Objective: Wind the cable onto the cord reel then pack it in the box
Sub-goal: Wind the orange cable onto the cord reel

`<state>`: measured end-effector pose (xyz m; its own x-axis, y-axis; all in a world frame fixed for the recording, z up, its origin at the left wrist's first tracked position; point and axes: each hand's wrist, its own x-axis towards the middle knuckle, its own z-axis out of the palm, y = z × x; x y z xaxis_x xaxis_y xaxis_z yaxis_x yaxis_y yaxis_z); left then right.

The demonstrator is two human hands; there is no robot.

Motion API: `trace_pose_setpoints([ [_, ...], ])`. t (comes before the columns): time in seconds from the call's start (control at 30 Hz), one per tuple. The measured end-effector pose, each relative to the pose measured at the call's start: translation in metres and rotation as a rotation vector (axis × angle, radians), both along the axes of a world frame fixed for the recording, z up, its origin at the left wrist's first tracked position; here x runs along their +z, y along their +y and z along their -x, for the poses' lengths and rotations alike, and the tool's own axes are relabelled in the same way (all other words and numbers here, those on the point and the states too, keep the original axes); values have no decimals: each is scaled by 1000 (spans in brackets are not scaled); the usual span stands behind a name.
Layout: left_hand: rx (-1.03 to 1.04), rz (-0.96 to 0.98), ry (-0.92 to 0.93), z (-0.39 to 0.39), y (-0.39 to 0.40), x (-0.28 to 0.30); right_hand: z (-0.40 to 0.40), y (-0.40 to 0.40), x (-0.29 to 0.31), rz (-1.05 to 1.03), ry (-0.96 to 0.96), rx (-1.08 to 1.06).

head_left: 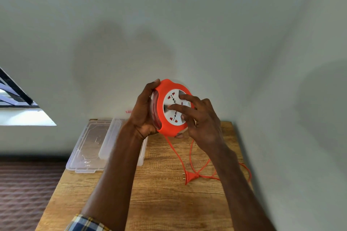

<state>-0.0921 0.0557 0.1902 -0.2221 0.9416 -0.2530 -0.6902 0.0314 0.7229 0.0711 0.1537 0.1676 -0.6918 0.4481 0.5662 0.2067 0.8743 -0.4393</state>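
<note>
I hold an orange cord reel (165,97) with a white socket face up in front of me, above the table's far end. My left hand (144,110) grips its left rim. The fingers of my right hand (199,116) lie on the white centre disc, the thumb under the lower rim. An orange cable (178,155) hangs from the reel's bottom down to the wooden table (159,202), where it lies in loose loops ending in an orange plug (189,176). A clear plastic box (105,140) stands open at the table's far left, partly behind my left forearm.
The box's clear lid (86,146) lies beside it, overhanging the table's left edge. A pale wall stands close behind and to the right of the table. A window (16,99) is at the left, with patterned brown floor below.
</note>
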Motion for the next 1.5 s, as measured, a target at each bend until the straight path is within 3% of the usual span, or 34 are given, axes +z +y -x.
trace_pose_setpoints([
  [0.17, -12, -5, -21, -2, 0, 1, 2, 3, -4, 4, -15, -59],
  [0.47, -17, 8, -19, -11, 6, 9, 18, -33, 14, 332, 57, -400],
  [0.57, -27, -4, -28, -10, 5, 9, 14, -26, 14, 219, 102, -321],
  [0.67, -49, -15, -35, -8, 4, 9, 8, -11, 6, 135, 94, -109],
  [0.77, -33, -17, -48, -5, 3, 5, 0, 1, -1, 145, 38, 63],
  [0.87, -30, -31, -58, -2, 1, 5, -3, 5, 0, 151, -13, 97],
  [1.1, -52, -19, -67, -2, -2, 5, 0, 3, 2, 56, -23, -40],
  [1.3, -54, 1, -40, -2, 1, 6, 5, -21, 15, 309, 43, -185],
  [1.5, -51, 31, -11, -5, 2, 0, 15, -28, 15, 329, 4, -363],
])
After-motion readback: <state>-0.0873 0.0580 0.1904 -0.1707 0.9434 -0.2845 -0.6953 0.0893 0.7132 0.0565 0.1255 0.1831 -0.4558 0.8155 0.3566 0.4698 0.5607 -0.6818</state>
